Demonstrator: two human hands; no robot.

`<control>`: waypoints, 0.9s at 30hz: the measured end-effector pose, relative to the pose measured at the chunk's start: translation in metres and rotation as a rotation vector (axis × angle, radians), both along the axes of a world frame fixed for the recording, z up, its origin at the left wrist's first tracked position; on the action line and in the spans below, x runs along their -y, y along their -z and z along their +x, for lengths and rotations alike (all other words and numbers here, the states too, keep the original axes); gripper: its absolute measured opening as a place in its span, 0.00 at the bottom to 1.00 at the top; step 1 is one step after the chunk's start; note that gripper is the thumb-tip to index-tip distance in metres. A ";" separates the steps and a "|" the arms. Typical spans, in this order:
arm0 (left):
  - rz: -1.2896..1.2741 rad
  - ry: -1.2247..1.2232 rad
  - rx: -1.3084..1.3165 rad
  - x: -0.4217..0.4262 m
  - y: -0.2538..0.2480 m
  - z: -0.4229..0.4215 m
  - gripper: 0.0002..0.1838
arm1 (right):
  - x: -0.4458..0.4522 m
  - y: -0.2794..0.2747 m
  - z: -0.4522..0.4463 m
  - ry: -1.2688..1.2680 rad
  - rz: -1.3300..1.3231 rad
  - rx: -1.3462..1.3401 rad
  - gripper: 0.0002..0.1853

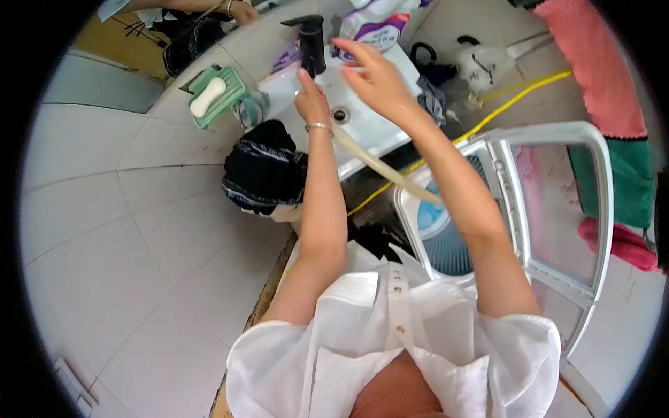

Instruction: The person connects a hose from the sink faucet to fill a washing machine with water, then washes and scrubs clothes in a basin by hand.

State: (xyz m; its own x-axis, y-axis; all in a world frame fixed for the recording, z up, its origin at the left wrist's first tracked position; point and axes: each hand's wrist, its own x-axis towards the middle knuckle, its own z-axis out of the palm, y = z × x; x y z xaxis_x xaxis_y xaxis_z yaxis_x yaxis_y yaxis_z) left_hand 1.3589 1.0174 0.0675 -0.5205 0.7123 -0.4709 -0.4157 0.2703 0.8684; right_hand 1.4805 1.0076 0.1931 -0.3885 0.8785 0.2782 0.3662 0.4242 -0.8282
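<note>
My left hand [313,101], with a bracelet at the wrist, is closed just below the black faucet [312,45], its thumb pointing up. A pale hose [380,166] runs from this hand down to the open washing machine [446,240]; its upper end is hidden by the fingers. To the right, over the white sink [359,129], my right hand [378,78] has its fingers spread and holds nothing. The sink's drain shows between the two forearms.
Dark clothes [265,167] are piled left of the sink. A green soap dish [226,97] holds a white bar. Behind the sink lies a purple-white bag [376,29]. A yellow cord [505,104] crosses behind the machine's raised lid [603,188]. Red and green cloths [599,70] hang right.
</note>
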 end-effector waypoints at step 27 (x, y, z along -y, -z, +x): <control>-0.106 0.109 -0.305 -0.025 0.007 -0.046 0.38 | 0.235 0.286 0.262 0.707 -0.496 0.349 0.19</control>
State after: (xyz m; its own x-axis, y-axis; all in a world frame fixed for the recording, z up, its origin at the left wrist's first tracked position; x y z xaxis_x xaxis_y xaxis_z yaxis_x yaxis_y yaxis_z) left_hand 1.3129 1.0421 0.0601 -0.5720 0.7270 -0.3799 -0.1048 0.3946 0.9129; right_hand 1.7422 0.7726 -0.0931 0.2917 0.9299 -0.2243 0.6665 -0.3658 -0.6496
